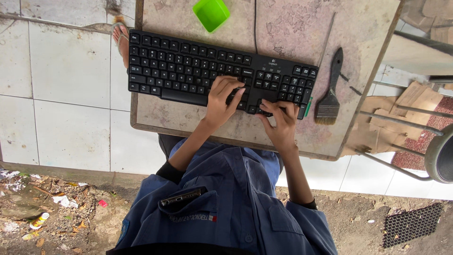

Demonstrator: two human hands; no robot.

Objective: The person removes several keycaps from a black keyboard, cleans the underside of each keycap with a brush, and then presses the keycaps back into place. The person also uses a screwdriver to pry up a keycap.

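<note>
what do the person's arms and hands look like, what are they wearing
Both hands, the left hand and the right hand, are bare: no gloves, rings or watch visible. The forearms are bare too, with blue work-shirt sleeves pushed up and black cuffs of an under-layer showing at their ends.

A small green square tub (211,13) sits near the far edge of the worn, stained surface (363,38), and a black-handled paintbrush (330,89) lies off to one side, bristles toward the near edge. Past the surface's corner, flattened cardboard (415,101) rests on the floor beside a grey metal frame (401,120). Pale floor tiles (66,71) spread wide, then bare dirt with scattered litter (42,208). A dark honeycomb mat (410,224) lies on that dirt.
</note>
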